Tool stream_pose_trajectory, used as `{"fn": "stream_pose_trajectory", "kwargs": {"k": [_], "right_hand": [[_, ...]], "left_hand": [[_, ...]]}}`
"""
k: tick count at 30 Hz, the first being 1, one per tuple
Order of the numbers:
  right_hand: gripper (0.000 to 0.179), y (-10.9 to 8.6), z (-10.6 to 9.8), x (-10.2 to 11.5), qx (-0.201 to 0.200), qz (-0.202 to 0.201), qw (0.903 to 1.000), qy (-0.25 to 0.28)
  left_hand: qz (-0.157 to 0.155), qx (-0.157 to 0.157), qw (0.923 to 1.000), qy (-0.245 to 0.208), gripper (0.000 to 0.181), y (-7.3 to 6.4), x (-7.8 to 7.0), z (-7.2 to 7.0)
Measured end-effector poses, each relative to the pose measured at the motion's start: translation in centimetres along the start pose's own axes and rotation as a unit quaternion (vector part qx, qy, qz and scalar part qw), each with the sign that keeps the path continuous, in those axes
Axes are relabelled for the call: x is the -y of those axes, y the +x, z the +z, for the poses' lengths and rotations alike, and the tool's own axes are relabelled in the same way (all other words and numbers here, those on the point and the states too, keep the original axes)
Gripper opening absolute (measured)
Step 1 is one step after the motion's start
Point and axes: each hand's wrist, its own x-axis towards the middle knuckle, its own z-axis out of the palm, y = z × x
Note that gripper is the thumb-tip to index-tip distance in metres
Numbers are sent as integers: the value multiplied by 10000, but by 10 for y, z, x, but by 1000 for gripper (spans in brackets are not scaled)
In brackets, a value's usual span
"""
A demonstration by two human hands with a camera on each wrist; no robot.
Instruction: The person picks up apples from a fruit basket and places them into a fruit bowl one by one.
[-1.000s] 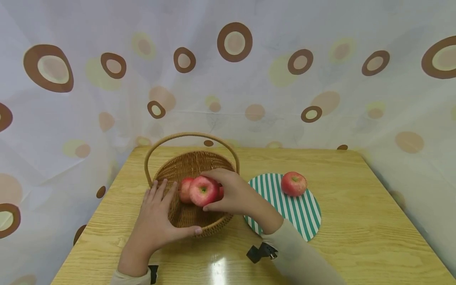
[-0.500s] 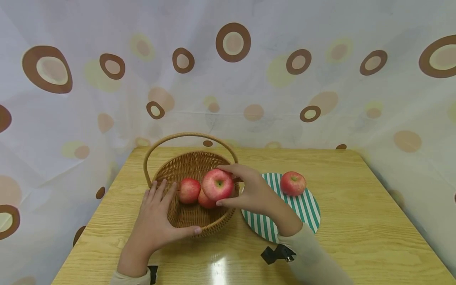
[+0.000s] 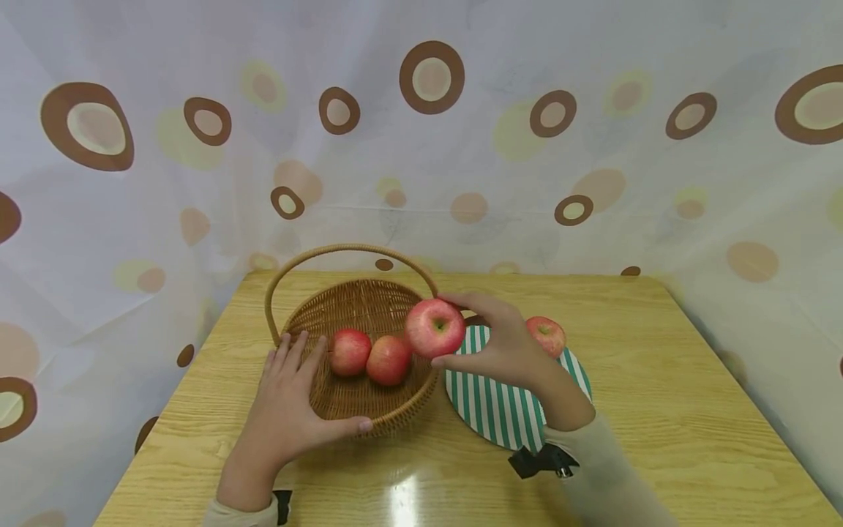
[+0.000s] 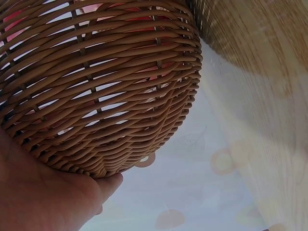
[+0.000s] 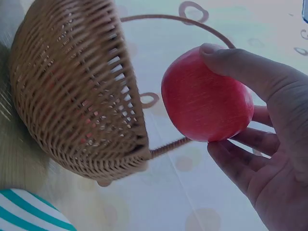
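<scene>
A red apple (image 3: 435, 327) is pinched between the thumb and fingers of my right hand (image 3: 506, 348), raised at the right rim of a brown wicker basket (image 3: 358, 296). The right wrist view shows the held apple (image 5: 207, 98) apart from the basket's woven wall (image 5: 82, 96). Two more apples, one at the left (image 3: 350, 352) and one beside it (image 3: 388, 360), lie inside the basket. My left hand (image 3: 283, 417) rests on the basket's left and front rim, fingers spread and thumb stretched out. In the left wrist view its thumb side (image 4: 53, 199) lies against the wicker.
Right of the basket lies a round green-and-white striped mat (image 3: 490, 402), partly under my right forearm. Another apple (image 3: 545, 335) sits on its far side. The basket's tall handle (image 3: 349, 247) arches up. A patterned curtain (image 3: 487, 161) hangs behind the wooden table (image 3: 678, 410).
My right hand has lifted the apple out from among the others and carried it right, to the basket's right rim. The two apples inside now show fully. My left hand has stayed still.
</scene>
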Motion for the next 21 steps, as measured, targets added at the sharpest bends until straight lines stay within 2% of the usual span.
{"fn": "stream_pose_trajectory", "kwargs": {"k": [10,21], "right_hand": [[81,-9,-19,-9,-194,306,9993,-118],[82,-18,-27,-27,-344,515,9977,-279]], "left_hand": [[10,33,10000,31,137,1,1,0],[30,2,10000,36,137,0,0,0]]}}
